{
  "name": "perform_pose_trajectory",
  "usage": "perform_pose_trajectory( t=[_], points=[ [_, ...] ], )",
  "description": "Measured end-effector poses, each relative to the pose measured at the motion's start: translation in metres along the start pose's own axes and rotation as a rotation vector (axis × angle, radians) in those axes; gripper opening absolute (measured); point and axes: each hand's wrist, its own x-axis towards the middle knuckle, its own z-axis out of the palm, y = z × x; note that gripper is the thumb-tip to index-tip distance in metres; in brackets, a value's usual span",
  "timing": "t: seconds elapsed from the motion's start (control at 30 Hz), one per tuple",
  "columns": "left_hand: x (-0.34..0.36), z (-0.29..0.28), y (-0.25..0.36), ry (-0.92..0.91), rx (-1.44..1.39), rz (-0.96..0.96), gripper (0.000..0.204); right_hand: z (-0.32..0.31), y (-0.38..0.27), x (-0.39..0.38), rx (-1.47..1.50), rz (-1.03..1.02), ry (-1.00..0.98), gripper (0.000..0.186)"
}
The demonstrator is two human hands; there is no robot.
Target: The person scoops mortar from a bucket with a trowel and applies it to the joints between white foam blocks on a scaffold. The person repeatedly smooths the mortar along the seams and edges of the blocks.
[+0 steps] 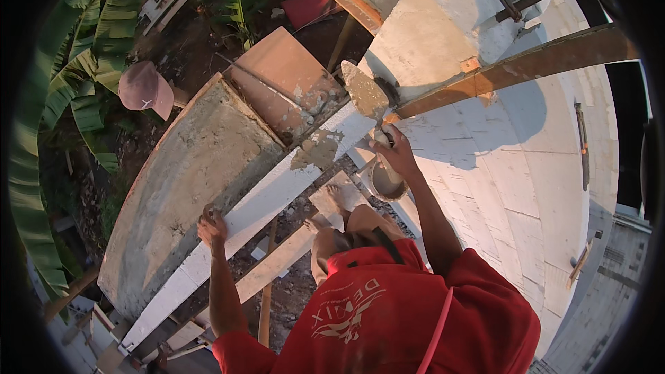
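Note:
My right hand is closed round the handle of a pointed trowel, its blade coated with grey mortar. The blade tilts up over the far end of a long white block strip. Just below that hand is a round cup-like container; whether the hand also holds it, I cannot tell. A patch of wet mortar lies on the strip. My left hand has curled fingers at the strip's left edge, beside a rough curved cement slab; what the fingers hold, if anything, is hidden.
A brown beam crosses the large curved white block surface on the right. A board runs below my legs, near my bare feet. A pink cap sits beyond the slab, near banana leaves. A flat reddish panel adjoins the slab.

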Motion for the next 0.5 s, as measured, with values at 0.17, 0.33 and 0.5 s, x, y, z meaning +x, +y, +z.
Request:
perform_pose_trajectory(
  t=[0.17,0.33,0.5],
  points=[
    [0.000,-0.002,0.001,0.009,0.009,-0.012,0.031,-0.021,0.004,0.009,0.672,0.340,-0.315,0.032],
    [0.002,-0.003,0.001,-0.015,0.037,-0.023,0.029,-0.050,0.006,0.020,0.554,0.445,-0.251,0.035],
    [0.002,-0.002,0.003,-0.026,0.040,-0.035,0.030,-0.057,0.011,0.023,0.465,0.375,-0.129,0.034]
  ],
)
